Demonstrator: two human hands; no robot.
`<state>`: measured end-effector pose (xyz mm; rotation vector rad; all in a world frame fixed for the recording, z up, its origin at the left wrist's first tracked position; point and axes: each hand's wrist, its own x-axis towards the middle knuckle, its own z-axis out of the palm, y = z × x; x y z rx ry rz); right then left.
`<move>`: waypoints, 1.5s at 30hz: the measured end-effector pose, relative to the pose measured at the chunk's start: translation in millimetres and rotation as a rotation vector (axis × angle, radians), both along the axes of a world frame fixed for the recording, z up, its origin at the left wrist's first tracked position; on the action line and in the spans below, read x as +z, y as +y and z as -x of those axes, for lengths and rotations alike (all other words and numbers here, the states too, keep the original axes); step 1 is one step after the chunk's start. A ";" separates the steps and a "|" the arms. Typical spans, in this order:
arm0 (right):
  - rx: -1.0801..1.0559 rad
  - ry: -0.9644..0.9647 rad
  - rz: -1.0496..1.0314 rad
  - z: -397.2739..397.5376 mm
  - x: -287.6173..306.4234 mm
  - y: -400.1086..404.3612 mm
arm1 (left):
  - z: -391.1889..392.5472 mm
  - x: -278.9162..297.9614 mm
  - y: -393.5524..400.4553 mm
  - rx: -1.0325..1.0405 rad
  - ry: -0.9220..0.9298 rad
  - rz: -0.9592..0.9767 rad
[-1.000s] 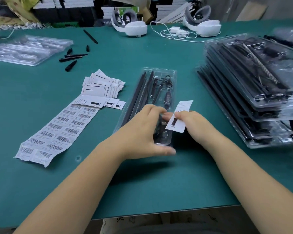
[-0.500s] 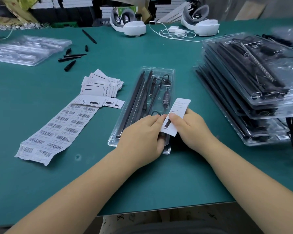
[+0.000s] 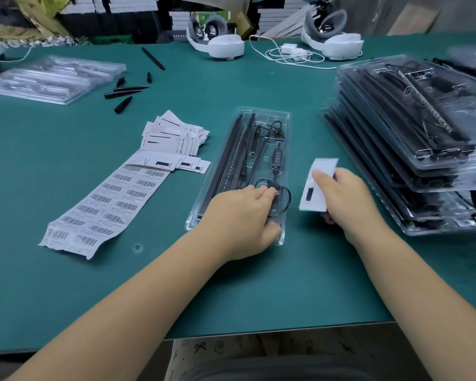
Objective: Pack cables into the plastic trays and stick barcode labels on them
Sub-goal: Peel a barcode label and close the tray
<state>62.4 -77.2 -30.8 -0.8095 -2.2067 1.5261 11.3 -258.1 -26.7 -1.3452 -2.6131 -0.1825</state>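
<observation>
Your left hand (image 3: 239,215) rests on the near end of the clear plastic tray (image 3: 282,118) in the middle of the green bench (image 3: 66,284), its fingers curled down onto the coiled black cable (image 3: 285,199) in the tray's near compartment, the fingertips touching the cable's plug; whether they actually pinch it you cannot tell from this angle. The tray lies lengthwise away from you and already carries long black bars (image 3: 228,160) along its left side and a small inline controller (image 3: 277,156) on the cable toward the right. Your right hand (image 3: 344,199) sits just to the right of the tray, clear of it, gripping a white card (image 3: 313,193) with a black mark printed on it, thumb on the face and the other fingers curled behind; the card is lifted off the bench and tilted. To the left of the tray lies a long sheet of barcode labels (image 3: 105,204), and beyond it a fanned pile of similar white cards (image 3: 171,136). On the right stands a stack of filled trays (image 3: 412,127), close to your right hand. At far left sits a stack of unfilled clear trays (image 3: 52,78), with several loose black pointed pieces (image 3: 124,96) near it. Two white headsets (image 3: 217,42) and a white charger cord (image 3: 286,52) lie along the far edge.
</observation>
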 end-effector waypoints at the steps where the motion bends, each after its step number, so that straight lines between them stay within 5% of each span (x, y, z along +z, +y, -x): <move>1: 0.027 -0.028 0.062 -0.5 2.1 0.8 | 1.0 2.3 -0.7 0.013 -0.015 -0.006; 10: 0.189 -0.133 0.216 -5.3 10.3 0.4 | -4.3 3.0 0.3 0.076 -0.036 0.000; 15: 0.317 -0.222 -0.246 -10.8 10.1 -2.5 | -6.1 5.1 0.5 0.077 -0.068 0.012; 25: 0.038 -0.100 0.490 -12.3 23.8 7.8 | -4.2 3.9 2.4 0.076 -0.034 0.026; 30: 0.256 -0.112 0.339 -8.8 15.7 -0.2 | -4.8 5.0 2.0 0.055 -0.018 0.008; 45: 0.324 -0.166 0.305 -10.6 18.9 3.0 | -2.2 4.9 1.1 0.112 -0.097 0.002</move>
